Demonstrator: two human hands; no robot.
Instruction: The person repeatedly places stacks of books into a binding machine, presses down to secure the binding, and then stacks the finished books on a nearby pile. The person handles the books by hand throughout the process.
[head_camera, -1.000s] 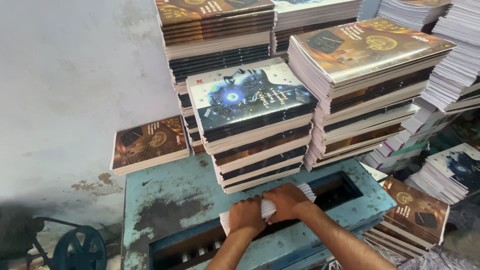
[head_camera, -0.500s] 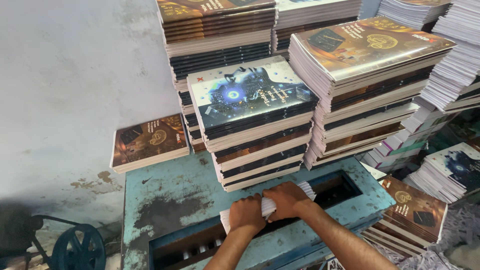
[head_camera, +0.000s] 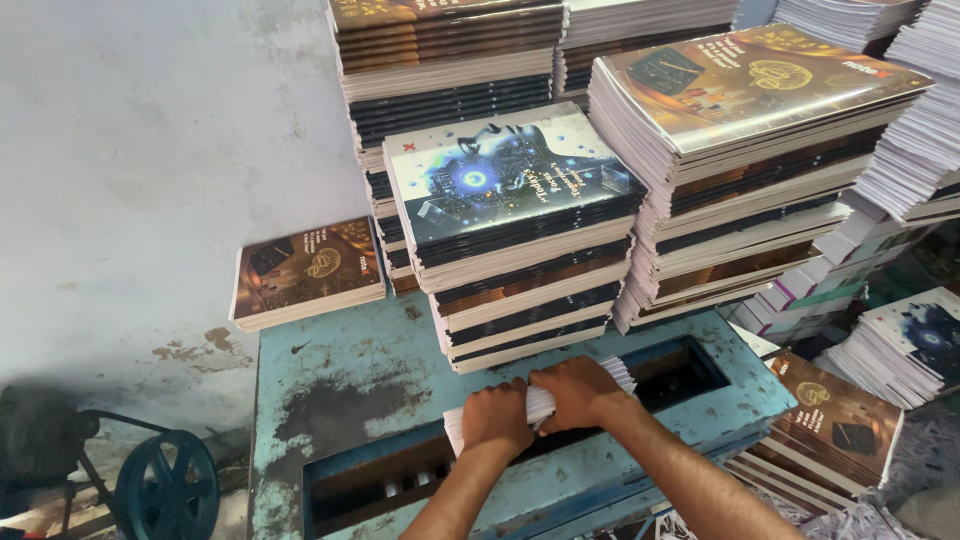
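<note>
Left hand (head_camera: 497, 418) and right hand (head_camera: 577, 390) clamp together on a white paper bundle (head_camera: 540, 404) over the slot of the blue surface (head_camera: 340, 370); likely stiff, fairly heavy, best gripped by both ends

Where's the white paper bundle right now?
In the head view, the white paper bundle sits low centre, gripped by the left hand and right hand over the blue table's slot.

The left hand (head_camera: 497, 417) sits slightly closer to the right hand (head_camera: 578, 392) on the white bundle (head_camera: 541, 404), hiding more of it than 1 second ago.
</note>
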